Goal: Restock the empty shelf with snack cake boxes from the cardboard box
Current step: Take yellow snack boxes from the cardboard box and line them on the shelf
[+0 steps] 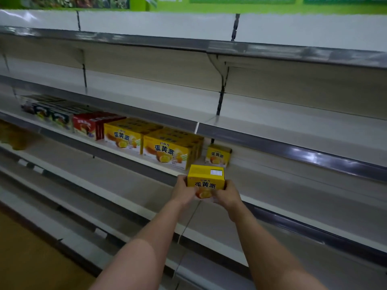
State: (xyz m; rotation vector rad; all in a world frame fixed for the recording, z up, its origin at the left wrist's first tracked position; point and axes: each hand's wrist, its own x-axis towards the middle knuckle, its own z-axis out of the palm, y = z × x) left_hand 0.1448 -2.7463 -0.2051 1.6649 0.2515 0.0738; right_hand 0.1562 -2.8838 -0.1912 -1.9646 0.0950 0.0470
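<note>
Held item: small yellow snack cake box [206, 179], upright with printed front toward the camera, gripped between both hands just in front of the front edge of the shelf [272, 181] and above the price rail.

Left hand [186, 190]: fingers curled round the left side and lower front of the held box. Right hand [227, 192]: fingers curled round the right side and lower edge of the same box. Both forearms extended forward from the bottom of the view.

On the shelf, behind the held box and well back from the front edge: one more small yellow box [217, 155], upright, standing alone, slightly apart from the stock on its left.

Left of that, at the front edge of the same shelf: row of large yellow snack cake boxes [167, 153], stacked front to back, fronts flush with the edge. Next row of large yellow boxes [123, 137] touching on the left. Further left: red boxes [88, 126], then dark boxes [52, 116] toward the left end; print blurred, contents not readable.

Right part of the shelf: bare surface only.

Upper shelves [293, 57]: white boards with grey front rails. Lower shelf [125, 185]: white board below the hands. Green signage [240, 3] along the top, text blurred. Brown floor [31, 258] at lower left.
</note>
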